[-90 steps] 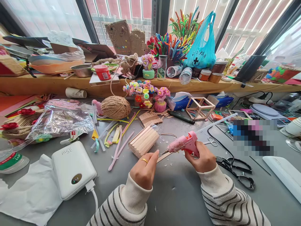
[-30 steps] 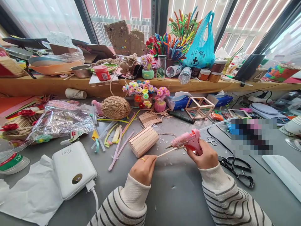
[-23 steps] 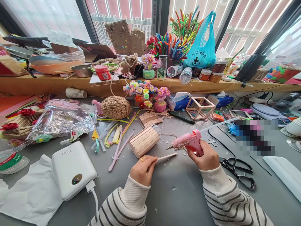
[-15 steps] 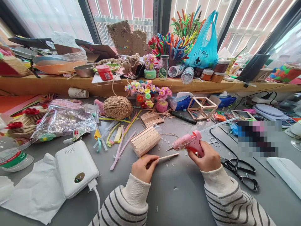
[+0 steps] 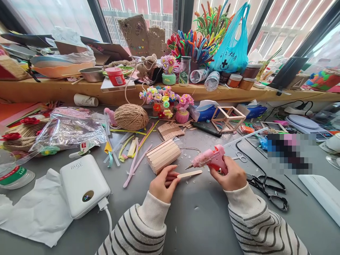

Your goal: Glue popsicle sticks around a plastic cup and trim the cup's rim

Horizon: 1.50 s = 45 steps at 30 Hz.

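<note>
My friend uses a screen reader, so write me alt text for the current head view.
A person's left hand holds a flat wooden stick while the right hand grips a pink glue gun, its nozzle near the stick. Behind the left hand, a block of wooden sticks lies on a cluttered grey table, with a ball of twine and colourful flowers farther back.

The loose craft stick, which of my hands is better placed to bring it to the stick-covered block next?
Left, I'd judge: your left hand holds the craft stick by one end, close to the stick-covered block. Your right hand is farther away, gripping the pink glue gun.
</note>
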Motion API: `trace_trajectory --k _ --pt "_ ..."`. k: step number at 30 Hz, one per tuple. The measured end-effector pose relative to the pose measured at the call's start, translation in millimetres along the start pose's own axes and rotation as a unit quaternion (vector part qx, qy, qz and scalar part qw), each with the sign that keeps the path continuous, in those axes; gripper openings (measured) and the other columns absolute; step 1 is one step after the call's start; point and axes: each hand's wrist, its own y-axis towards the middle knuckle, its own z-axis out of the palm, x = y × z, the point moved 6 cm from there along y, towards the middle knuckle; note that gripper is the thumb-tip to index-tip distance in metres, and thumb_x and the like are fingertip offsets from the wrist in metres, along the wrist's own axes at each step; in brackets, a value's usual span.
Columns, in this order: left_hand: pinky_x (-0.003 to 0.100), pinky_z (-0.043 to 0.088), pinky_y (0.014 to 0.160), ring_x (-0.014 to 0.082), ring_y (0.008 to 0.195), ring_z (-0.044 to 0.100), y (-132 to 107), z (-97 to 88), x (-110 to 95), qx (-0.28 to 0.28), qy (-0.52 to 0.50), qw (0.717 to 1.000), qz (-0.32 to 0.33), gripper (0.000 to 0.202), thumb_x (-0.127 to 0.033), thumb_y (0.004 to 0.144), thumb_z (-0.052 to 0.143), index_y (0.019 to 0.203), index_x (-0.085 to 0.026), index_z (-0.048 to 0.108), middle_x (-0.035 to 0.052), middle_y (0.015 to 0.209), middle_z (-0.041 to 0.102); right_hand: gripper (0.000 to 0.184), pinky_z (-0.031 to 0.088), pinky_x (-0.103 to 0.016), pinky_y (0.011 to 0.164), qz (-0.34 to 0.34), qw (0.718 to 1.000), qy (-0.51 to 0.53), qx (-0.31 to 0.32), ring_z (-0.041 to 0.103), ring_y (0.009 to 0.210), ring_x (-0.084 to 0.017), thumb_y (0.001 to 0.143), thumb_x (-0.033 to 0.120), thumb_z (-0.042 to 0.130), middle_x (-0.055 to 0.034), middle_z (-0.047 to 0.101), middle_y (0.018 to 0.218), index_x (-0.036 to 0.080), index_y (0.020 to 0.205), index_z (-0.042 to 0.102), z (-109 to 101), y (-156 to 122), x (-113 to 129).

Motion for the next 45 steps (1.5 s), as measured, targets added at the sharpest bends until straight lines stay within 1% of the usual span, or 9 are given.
trace_trajectory --k 3,6,11,14,18,25,35,42,45 --pt "0.021 0.056 0.067 0.0094 0.066 0.064 -3.8 1.6 -3.1 -0.002 0.008 0.999 0.051 0.036 -0.017 0.071 0.056 0.107 -0.02 0.053 -0.0019 0.075 0.067 0.026 0.034 -0.024 0.046 0.001 1.0 -0.004 0.007 0.041 0.045 -0.01 0.072 0.043 0.053 0.0028 0.045 0.054 0.019 0.066 0.045 -0.1 -1.5 2.6" --pt "0.021 0.055 0.068 0.0092 0.066 0.064 -6.4 2.5 -7.2 -0.007 0.019 0.995 0.095 0.037 -0.017 0.074 0.054 0.111 -0.02 0.048 -0.0015 0.077 0.067 0.03 0.033 -0.024 0.044 0.006 1.0 -0.01 0.02 0.041 0.044 -0.01 0.071 0.047 0.053 0.0024 0.046 0.054 0.019 0.066 0.044 0.2 -2.5 5.5" --pt "0.022 0.056 0.067 0.0104 0.068 0.065 -8.2 2.5 -12.0 -0.015 0.041 0.991 0.128 0.038 -0.017 0.076 0.053 0.113 -0.022 0.046 -0.0016 0.077 0.067 0.026 0.033 -0.024 0.044 -0.006 1.0 -0.018 0.019 0.04 0.043 -0.011 0.073 0.044 0.05 0.0027 0.043 0.052 0.02 0.065 0.044 -0.5 -3.4 9.8" --pt "0.021 0.056 0.067 0.01 0.067 0.065 -8.7 2.4 -11.6 -0.019 0.041 0.99 0.131 0.038 -0.016 0.076 0.053 0.113 -0.022 0.045 -0.0018 0.077 0.067 0.023 0.032 -0.024 0.044 -0.023 0.999 -0.013 0.019 0.04 0.043 -0.011 0.075 0.04 0.049 0.0032 0.042 0.051 0.02 0.065 0.043 0.4 -4.2 11.2" --pt "0.02 0.056 0.068 0.0092 0.067 0.065 -8.8 2.7 -9.2 -0.017 0.028 0.991 0.13 0.04 -0.016 0.075 0.054 0.113 -0.022 0.045 -0.0019 0.077 0.066 0.02 0.033 -0.024 0.046 -0.031 0.999 -0.004 0.018 0.042 0.045 -0.011 0.076 0.036 0.049 0.0024 0.045 0.053 0.019 0.066 0.044 1.5 -5.5 10.9" --pt "0.02 0.056 0.067 0.0089 0.067 0.065 -8.2 1.8 -8.8 -0.022 0.029 0.99 0.133 0.04 -0.016 0.075 0.054 0.113 -0.023 0.045 -0.0026 0.077 0.066 0.02 0.034 -0.024 0.047 -0.049 0.999 0.003 0.019 0.043 0.046 -0.011 0.078 0.034 0.048 0.0023 0.046 0.053 0.019 0.066 0.046 3.3 -7.3 10.2" --pt "0.022 0.056 0.067 0.0109 0.068 0.065 -8.7 1.1 -6.2 -0.037 0.029 0.993 0.106 0.036 -0.019 0.075 0.054 0.111 -0.02 0.046 -0.0002 0.076 0.066 0.022 0.035 -0.024 0.048 -0.067 0.997 0.016 0.021 0.046 0.047 -0.012 0.081 0.037 0.048 0.0013 0.049 0.053 0.018 0.07 0.05 4.1 -8.4 10.7" --pt "0.021 0.056 0.067 0.0099 0.067 0.064 -8.9 0.8 -5.5 -0.039 0.027 0.993 0.105 0.037 -0.018 0.074 0.054 0.11 -0.021 0.046 -0.001 0.077 0.066 0.024 0.037 -0.024 0.05 -0.065 0.997 0.028 0.018 0.051 0.051 -0.013 0.083 0.04 0.048 -0.0007 0.053 0.057 0.017 0.075 0.053 4.1 -9.1 9.8" --pt "0.021 0.056 0.067 0.0097 0.067 0.064 -8.8 0.9 -5.5 -0.039 0.027 0.994 0.103 0.037 -0.017 0.074 0.054 0.11 -0.02 0.047 -0.0007 0.077 0.066 0.025 0.037 -0.024 0.05 -0.078 0.997 0.023 0.012 0.052 0.052 -0.013 0.082 0.039 0.048 -0.0014 0.054 0.058 0.016 0.077 0.054 4.2 -9.5 9.4"
